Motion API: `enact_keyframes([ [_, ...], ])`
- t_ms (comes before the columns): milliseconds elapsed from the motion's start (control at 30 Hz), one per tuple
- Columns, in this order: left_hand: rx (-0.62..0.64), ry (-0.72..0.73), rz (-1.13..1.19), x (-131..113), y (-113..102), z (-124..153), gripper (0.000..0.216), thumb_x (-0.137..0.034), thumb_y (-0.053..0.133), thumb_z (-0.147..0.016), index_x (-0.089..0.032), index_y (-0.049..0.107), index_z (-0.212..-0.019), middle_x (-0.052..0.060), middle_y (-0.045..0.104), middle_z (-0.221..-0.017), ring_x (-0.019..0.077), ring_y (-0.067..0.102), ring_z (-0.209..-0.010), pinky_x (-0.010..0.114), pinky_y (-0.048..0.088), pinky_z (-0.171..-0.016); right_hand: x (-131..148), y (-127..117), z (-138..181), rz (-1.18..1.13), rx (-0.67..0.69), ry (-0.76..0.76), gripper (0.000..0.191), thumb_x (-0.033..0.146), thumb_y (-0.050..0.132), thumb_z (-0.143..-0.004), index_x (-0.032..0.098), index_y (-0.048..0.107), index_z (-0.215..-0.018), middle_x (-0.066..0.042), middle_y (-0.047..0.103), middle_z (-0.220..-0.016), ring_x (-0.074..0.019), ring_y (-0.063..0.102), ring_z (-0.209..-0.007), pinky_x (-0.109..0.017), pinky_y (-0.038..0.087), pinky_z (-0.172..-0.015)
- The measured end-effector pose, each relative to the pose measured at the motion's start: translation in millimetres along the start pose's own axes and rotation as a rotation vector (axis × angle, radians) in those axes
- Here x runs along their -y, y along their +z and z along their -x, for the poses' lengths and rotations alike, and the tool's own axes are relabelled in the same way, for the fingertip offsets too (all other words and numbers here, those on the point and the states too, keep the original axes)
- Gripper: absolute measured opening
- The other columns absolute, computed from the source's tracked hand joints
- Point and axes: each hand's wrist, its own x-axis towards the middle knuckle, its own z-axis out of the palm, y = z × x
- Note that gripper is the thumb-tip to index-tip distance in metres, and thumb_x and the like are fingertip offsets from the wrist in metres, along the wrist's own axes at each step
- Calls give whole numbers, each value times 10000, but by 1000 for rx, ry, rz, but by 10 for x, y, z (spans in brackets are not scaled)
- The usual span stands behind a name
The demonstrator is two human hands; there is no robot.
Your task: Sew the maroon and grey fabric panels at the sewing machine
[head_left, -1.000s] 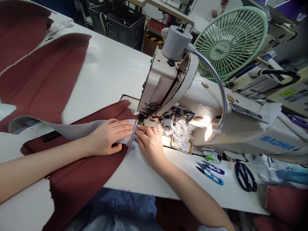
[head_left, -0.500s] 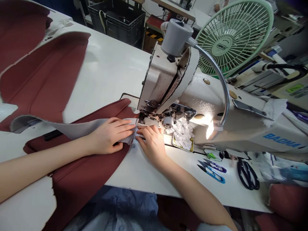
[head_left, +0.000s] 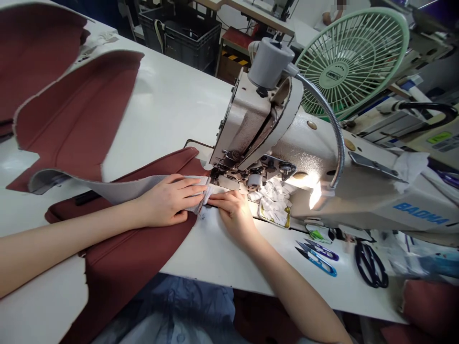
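A maroon fabric piece [head_left: 143, 258] lies under the sewing machine's head, with its grey-backed strip [head_left: 118, 190] folded over on top. My left hand [head_left: 175, 200] rests flat on the grey side, fingers stretched toward the needle area and a little apart. Close by on the right, my right hand [head_left: 236, 215] has its fingers curled together, with the tips pinching the pale edge of the fabric just in front of the presser foot. The fingers partly hide that edge. The sewing machine [head_left: 229, 129] stands directly beyond both hands.
Right of my hands sit a small tray [head_left: 274, 217] of white scraps, thread snips [head_left: 319, 263] and black-handled scissors [head_left: 371, 264]. More maroon pieces [head_left: 79, 114] lie at the left. A green fan [head_left: 333, 76] and grey crate [head_left: 186, 43] are behind.
My right hand's fingers have curled in closer and now pinch the fabric edge, which looks bunched. My left hand stays flat on the fabric. The whole view has shifted slightly.
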Motion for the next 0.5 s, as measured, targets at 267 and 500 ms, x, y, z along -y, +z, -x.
enact_keyframes([
  [267, -47, -25, 49, 10, 23, 21, 530, -184, 544, -813, -154, 512, -1341, 100, 583, -1382, 262, 478, -1327, 402, 387, -1082, 93, 76, -14, 120, 6, -107, 319, 129, 472, -972, 238, 702, -1165, -25, 709, -1202, -176, 590, -989, -374, 390, -868],
  [500, -27, -100, -13, 143, 36, -237, 495, -213, 525, -837, -147, 540, -1327, 120, 564, -1359, 259, 550, -1226, 390, 418, -1063, 73, 36, -146, 338, 14, -35, 338, 195, 463, -993, 230, 636, -1281, -21, 649, -1312, -203, 569, -1038, -374, 384, -868],
])
